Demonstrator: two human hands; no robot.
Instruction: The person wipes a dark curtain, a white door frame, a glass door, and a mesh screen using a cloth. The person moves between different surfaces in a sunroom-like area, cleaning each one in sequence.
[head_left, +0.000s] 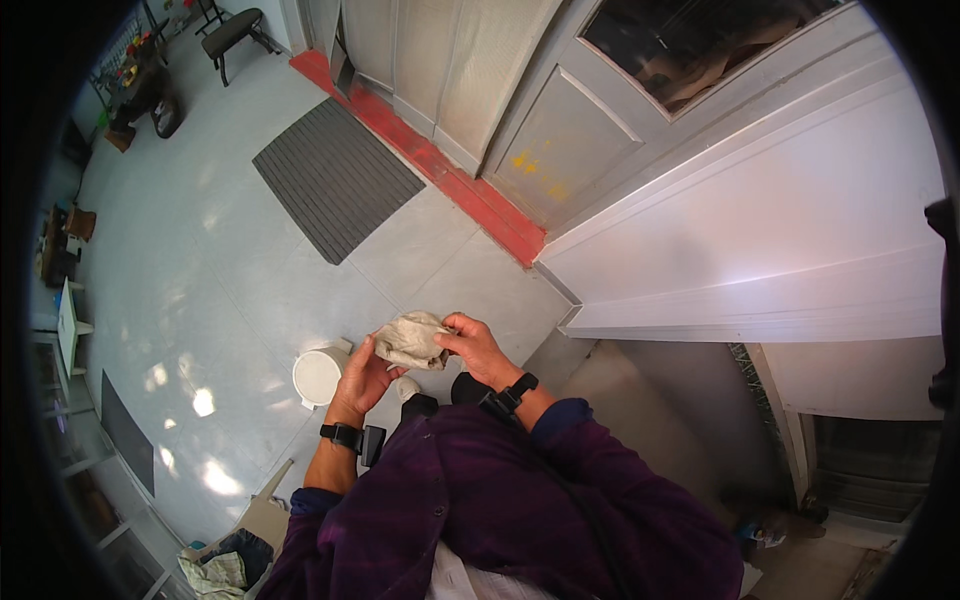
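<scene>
A crumpled off-white cloth (412, 340) is held in front of my body, bunched between both hands. My left hand (365, 380) supports its left side, thumb up along the edge and fingers beneath. On the other side, my right hand (480, 346) pinches the cloth between thumb and fingers. Below and to the left of the cloth, a round white bucket (316, 378) stands on the floor by my left wrist. Its top looks pale and flat; whether that is a lid or the contents I cannot tell.
A grey ribbed doormat (339, 180) lies before a red threshold (450, 176) and a panelled door (566, 146). A white ledge (750, 225) juts out at right. Behind my left arm, a chair (266, 517) bears cloths. A dark stool (232, 34) stands far off.
</scene>
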